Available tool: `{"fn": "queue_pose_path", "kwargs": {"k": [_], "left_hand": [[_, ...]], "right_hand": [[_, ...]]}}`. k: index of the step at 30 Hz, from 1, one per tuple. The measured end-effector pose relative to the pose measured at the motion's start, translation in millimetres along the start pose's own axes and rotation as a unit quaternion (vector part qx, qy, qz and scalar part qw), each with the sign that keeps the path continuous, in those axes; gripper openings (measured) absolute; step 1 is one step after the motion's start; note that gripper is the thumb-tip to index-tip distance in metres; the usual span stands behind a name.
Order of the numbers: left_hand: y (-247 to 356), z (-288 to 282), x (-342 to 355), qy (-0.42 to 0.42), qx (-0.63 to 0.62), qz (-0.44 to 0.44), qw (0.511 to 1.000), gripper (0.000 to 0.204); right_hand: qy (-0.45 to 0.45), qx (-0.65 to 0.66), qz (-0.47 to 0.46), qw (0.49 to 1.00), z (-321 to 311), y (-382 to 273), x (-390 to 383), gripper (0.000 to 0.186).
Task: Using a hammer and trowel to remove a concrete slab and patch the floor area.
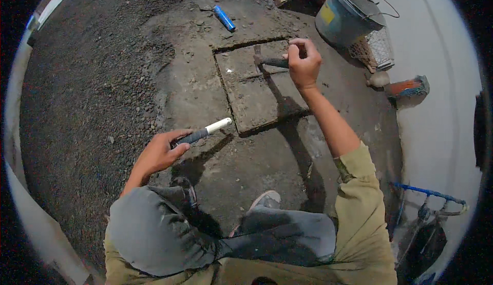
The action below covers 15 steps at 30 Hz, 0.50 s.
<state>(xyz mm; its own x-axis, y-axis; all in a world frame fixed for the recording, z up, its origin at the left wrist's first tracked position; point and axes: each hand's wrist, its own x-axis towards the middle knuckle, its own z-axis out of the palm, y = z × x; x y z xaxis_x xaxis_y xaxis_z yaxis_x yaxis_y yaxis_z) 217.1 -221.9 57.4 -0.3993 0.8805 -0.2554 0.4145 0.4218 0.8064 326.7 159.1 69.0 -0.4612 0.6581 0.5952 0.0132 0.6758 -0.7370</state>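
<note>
My right hand (305, 65) is closed around the dark handle of a hammer (258, 60). The hammer's narrow head is over the far part of a square slab (257, 97), which a dark groove outlines in the floor. I cannot tell whether the head touches the slab. In my left hand (162, 154) is a stick-like tool (208, 130), dark grey along the grip and white at the far end, with a small hole near its tip. That white tip points toward the slab's near left corner. The tool's other end is hidden in my palm.
A blue cylinder (224, 19) lies beyond the slab. At the far right stand a grey bucket (341, 15) with a wire handle and an orange-and-grey block (409, 88) by the wall. Gravel (102, 84) covers the left. A blue metal frame (429, 191) leans at the lower right.
</note>
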Motion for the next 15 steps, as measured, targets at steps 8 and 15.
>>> {"fn": "queue_pose_path", "kwargs": {"k": [8,15], "left_hand": [[15.0,-11.2,11.3,-0.025,0.018,-0.012,0.999,0.037],[9.8,-39.7,25.7,0.009,0.129,0.080,0.988,0.036]], "right_hand": [[0.008,-0.037,0.075,0.997,-14.7,3.0,-12.0,0.013],[-0.384,-0.054,0.412,0.825,-49.7,-27.6,19.3,0.034]]}}
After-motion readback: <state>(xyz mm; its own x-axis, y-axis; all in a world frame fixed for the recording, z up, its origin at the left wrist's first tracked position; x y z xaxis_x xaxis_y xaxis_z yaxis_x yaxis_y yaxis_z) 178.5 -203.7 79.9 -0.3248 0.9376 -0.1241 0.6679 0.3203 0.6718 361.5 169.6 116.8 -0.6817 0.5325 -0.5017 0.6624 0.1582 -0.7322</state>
